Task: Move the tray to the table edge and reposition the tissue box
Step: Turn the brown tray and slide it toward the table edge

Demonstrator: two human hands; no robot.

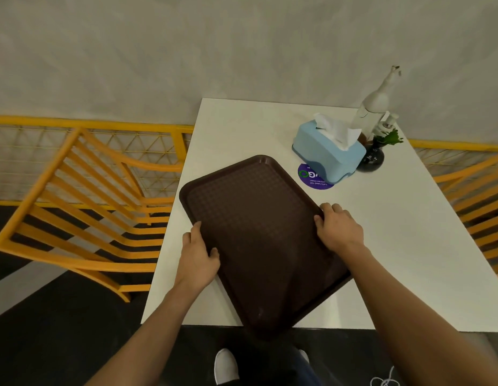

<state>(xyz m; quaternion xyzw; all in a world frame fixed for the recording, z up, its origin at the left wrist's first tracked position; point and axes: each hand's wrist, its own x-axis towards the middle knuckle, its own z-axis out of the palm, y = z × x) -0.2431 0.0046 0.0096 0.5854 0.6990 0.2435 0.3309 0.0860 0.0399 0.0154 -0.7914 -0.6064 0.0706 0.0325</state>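
A dark brown textured tray (pixel 259 235) lies turned at an angle on the white table (pixel 387 235), its near corner poking past the table's front edge. My left hand (pixel 199 253) grips the tray's left rim, thumb on top. My right hand (pixel 338 228) grips the right rim. A light blue tissue box (pixel 325 154) with a white tissue sticking up stands at the back of the table, partly over a purple round sticker (pixel 311 178), apart from the tray's far corner.
Behind the tissue box stand a white spray bottle (pixel 373 107), a small pump bottle (pixel 388 122) and a dark vase with a green plant (pixel 374 157). Yellow chairs (pixel 83 207) flank the table on both sides. A wall is just behind.
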